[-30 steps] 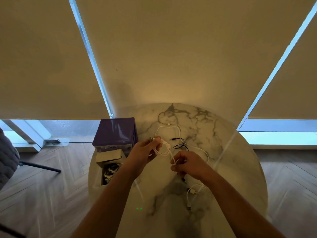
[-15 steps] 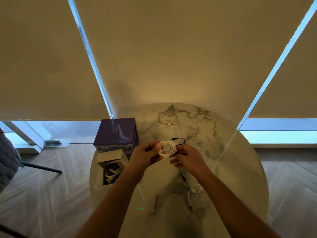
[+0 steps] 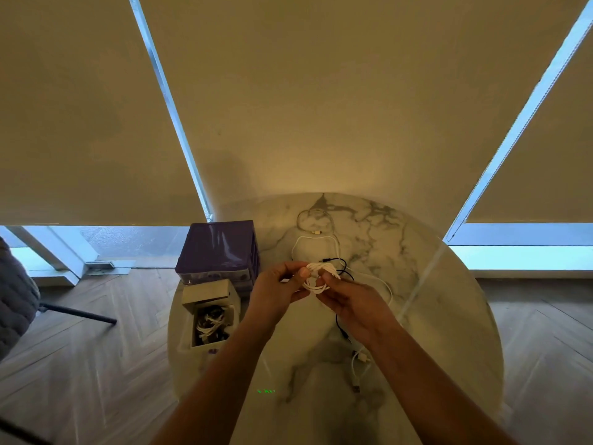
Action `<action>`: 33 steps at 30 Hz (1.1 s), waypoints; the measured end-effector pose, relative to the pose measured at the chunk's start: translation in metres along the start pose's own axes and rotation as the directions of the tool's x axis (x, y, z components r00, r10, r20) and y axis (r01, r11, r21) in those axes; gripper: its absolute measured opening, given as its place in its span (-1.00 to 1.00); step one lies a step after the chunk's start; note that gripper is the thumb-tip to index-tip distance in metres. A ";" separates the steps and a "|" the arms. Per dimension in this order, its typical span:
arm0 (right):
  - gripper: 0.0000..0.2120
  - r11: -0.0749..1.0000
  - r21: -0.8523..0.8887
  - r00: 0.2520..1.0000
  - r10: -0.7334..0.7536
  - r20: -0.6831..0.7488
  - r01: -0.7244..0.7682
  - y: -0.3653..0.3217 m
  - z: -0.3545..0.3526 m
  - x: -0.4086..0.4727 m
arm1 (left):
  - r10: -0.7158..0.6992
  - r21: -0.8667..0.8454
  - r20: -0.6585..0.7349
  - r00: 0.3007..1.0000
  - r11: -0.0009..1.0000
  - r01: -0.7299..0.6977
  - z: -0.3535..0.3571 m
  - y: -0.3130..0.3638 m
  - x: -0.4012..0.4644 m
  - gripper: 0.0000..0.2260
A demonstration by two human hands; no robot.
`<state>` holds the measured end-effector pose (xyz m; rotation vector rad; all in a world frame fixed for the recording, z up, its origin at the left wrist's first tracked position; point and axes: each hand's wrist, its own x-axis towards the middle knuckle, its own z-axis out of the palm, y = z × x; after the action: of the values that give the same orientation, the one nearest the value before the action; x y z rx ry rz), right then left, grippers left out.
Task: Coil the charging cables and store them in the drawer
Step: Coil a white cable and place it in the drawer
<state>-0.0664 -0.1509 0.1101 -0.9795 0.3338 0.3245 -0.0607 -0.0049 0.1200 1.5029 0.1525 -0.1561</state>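
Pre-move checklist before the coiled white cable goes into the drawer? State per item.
1. White cable coiled: ok, wound in small loops between both hands.
2. Grip: ok, left hand and right hand both pinch the coil.
3. Loose end tucked in: cannot tell, the fingers hide it.
4. Drawer open: ok, pulled out in front of the purple organizer, coiled cables already inside.
5. Room in the drawer: cannot tell, the contents are dark and small in the view.
6. Cables left on the table: not ok, a black cable and several white ones lie uncoiled.
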 end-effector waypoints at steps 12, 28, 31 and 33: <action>-0.81 0.973 -0.225 0.995 -0.068 -0.077 0.049 0.000 -0.002 0.003 | -0.100 -0.050 0.050 0.994 0.994 0.102 0.006 -0.003 0.003 -0.85; -0.85 0.931 -0.355 0.994 0.054 -0.094 -0.084 -0.004 0.008 0.001 | -0.062 0.010 0.012 0.998 0.998 0.062 0.003 -0.010 0.004 -0.88; -0.85 0.916 -0.394 0.993 0.041 -0.108 -0.081 -0.005 0.012 0.001 | -0.015 0.056 -0.006 1.000 0.998 0.016 0.004 -0.011 0.005 -0.90; -0.84 0.920 -0.388 0.994 0.021 -0.107 -0.061 -0.005 0.012 0.001 | -0.001 0.065 0.008 1.000 0.998 0.001 0.003 -0.008 0.006 -0.89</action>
<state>-0.0617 -0.1431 0.1190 -1.3878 0.3900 0.3895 -0.0563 -0.0088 0.1108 1.5664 0.1430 -0.1688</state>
